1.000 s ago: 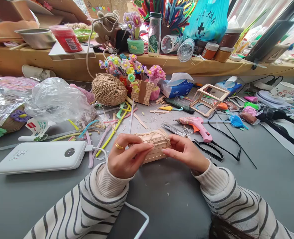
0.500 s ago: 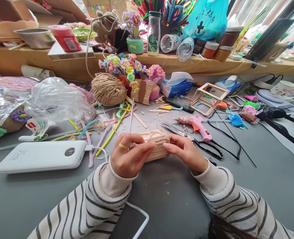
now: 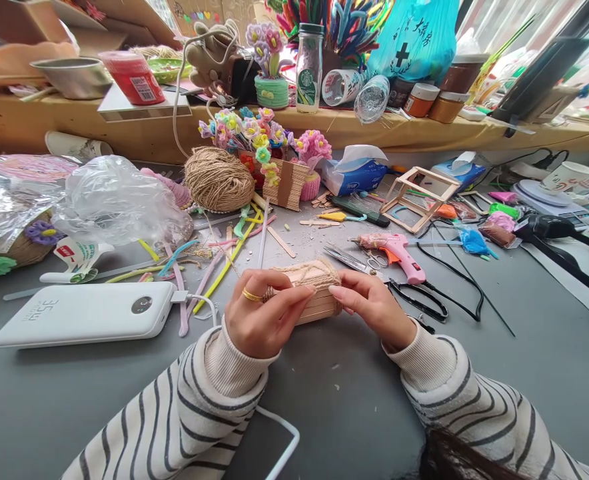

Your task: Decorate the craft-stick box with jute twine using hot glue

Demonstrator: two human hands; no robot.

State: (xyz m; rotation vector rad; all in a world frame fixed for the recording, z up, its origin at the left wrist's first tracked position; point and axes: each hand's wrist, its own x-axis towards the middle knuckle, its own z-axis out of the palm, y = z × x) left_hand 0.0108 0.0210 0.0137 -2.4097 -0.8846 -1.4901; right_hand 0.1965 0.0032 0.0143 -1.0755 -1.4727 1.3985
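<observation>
A small box of wooden craft sticks [image 3: 317,301], wound with jute twine at its right end, lies on the grey table. My left hand [image 3: 259,320], with a gold ring, grips its left end with curled fingers. My right hand [image 3: 372,303] holds the right end, thumb and fingers pinched on the twine winding. The twine runs back toward a big ball of jute twine [image 3: 218,179] behind the box.
A white power bank [image 3: 87,315] with a cable lies at left. Scissors [image 3: 352,260] and a pink glue gun [image 3: 399,253] sit right of the box. Pipe cleaners, loose sticks, a stick frame [image 3: 417,198], a tissue pack [image 3: 354,175] and plastic bags crowd the back.
Both hands and the box have shifted slightly right and toward me. My right fingers have slid further onto the twine winding.
</observation>
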